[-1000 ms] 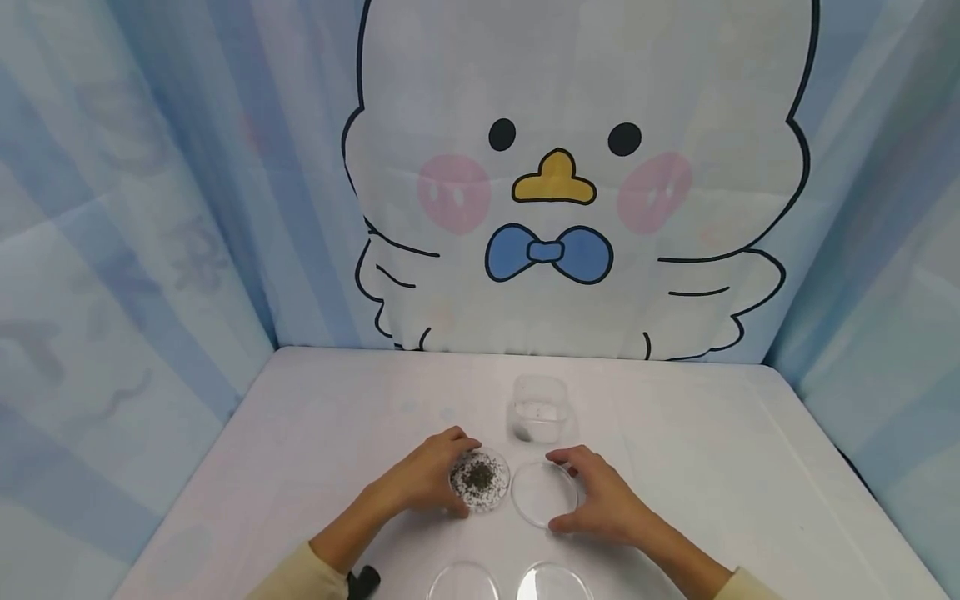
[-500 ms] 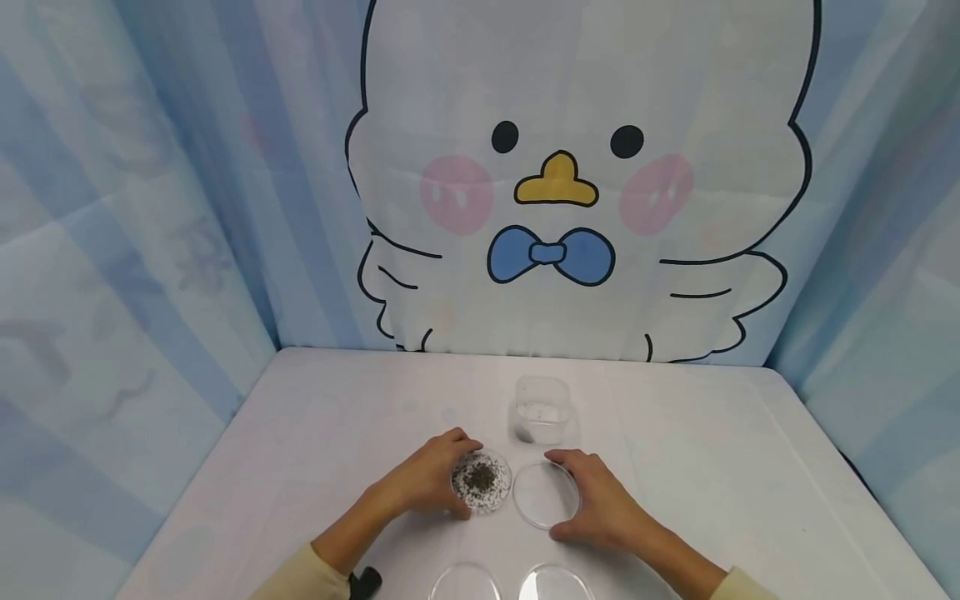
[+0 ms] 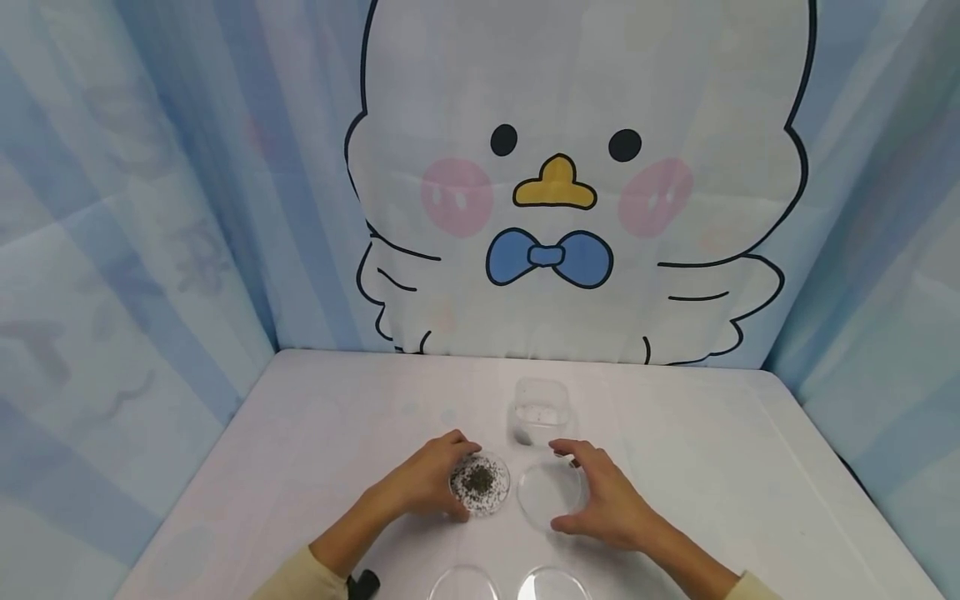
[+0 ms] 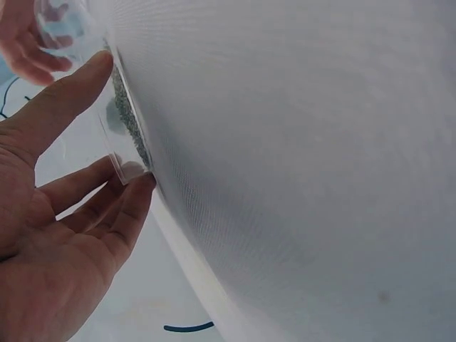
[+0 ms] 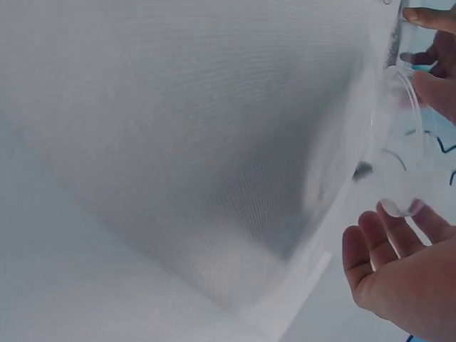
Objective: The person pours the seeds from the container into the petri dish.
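Observation:
A clear round petri dish (image 3: 480,483) with dark grains scattered and heaped in its middle sits on the table. My left hand (image 3: 423,477) grips its left rim between thumb and fingers; the left wrist view shows those grains (image 4: 130,117) edge-on through the clear wall. To the right, my right hand (image 3: 606,498) pinches a second clear round dish or lid (image 3: 551,497) by its right edge. In the right wrist view this clear round piece (image 5: 399,142) is tilted and held off the table, with no grains visible in it.
Behind the hands stands a clear square plastic container (image 3: 542,408) with a dark patch near its base. Two more clear round pieces, a left one (image 3: 463,575) and a right one (image 3: 553,579), lie at the front edge. A black object (image 3: 364,585) is beside the left sleeve.
The right hand has raised the clear round piece from the table and shifted it slightly right, tilting it. The left hand and the dish of grains have stayed in place.

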Demonstrator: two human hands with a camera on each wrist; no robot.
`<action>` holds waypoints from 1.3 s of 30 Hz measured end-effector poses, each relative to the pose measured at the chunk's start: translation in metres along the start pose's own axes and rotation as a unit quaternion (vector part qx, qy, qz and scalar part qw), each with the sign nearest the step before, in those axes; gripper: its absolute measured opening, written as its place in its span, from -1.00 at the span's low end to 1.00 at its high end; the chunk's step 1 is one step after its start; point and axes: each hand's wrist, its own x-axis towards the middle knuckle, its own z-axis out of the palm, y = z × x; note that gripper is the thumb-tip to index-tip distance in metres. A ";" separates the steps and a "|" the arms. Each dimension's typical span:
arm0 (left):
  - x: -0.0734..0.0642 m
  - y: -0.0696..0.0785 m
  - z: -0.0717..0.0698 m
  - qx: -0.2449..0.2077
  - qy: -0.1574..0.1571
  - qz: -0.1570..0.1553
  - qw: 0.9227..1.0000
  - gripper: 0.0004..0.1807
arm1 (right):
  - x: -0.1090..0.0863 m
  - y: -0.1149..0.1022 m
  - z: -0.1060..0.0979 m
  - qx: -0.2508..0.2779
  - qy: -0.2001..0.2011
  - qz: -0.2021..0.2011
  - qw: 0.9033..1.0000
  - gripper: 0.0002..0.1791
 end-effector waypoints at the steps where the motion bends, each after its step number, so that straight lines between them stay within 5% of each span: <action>1: -0.001 0.000 0.000 0.000 0.000 -0.002 1.000 -0.04 | 0.000 0.000 0.000 0.006 0.004 -0.001 1.000 0.04; 14: -0.001 -0.002 0.000 -0.002 0.001 -0.003 1.000 -0.03 | -0.002 -0.005 -0.008 0.063 0.044 -0.035 0.996 0.04; 22: -0.001 -0.003 0.000 -0.003 -0.004 -0.004 1.000 -0.03 | -0.003 -0.005 -0.010 0.131 0.023 -0.032 0.991 0.04; 39: 0.001 -0.007 0.002 0.011 0.009 0.010 1.000 0.00 | 0.005 -0.010 -0.005 0.156 -0.002 -0.004 0.988 0.03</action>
